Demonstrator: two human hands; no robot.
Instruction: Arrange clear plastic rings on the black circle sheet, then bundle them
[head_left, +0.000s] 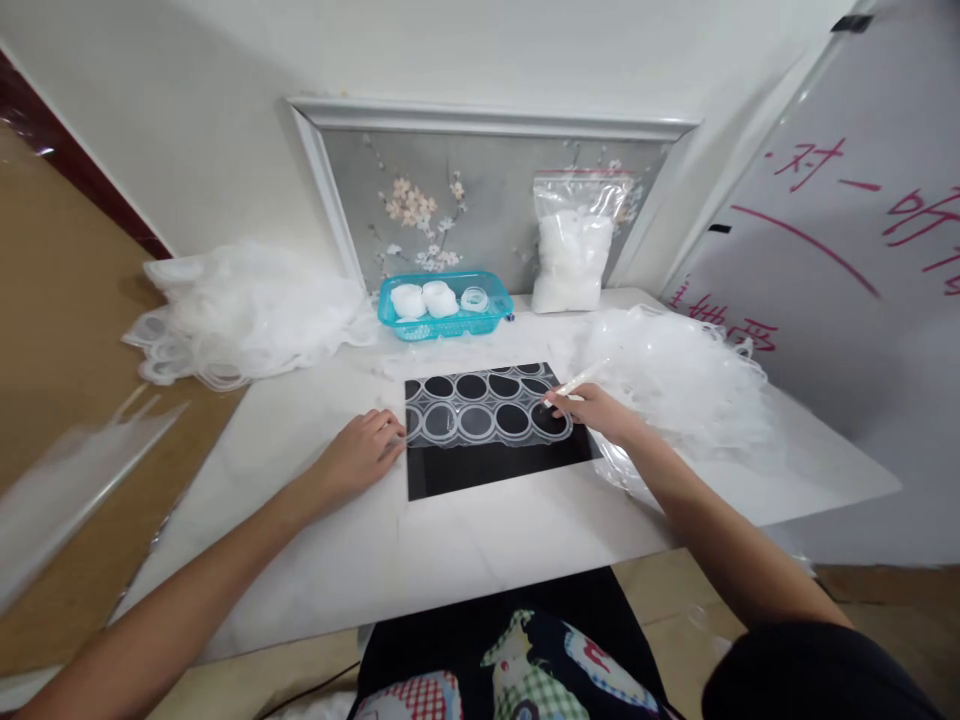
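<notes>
A black rectangular mat (480, 472) lies on the white table. Over its upper part rests a clear sheet (494, 422) with rows of ring outlines. My left hand (365, 450) is at the sheet's left edge, its fingers bent together; what they grip, if anything, is too small to make out. My right hand (592, 410) is closed around a thin white pen-like tool (579, 378), over the sheet's right end. The tool's lower tip is near a ring at the right.
A blue tray (450, 325) with white round pieces stands behind the mat. Beside it is a zip bag (571, 260) of white pieces. Piles of translucent sheets lie left (247, 310) and right (675, 370). A whiteboard (847, 330) is at the right.
</notes>
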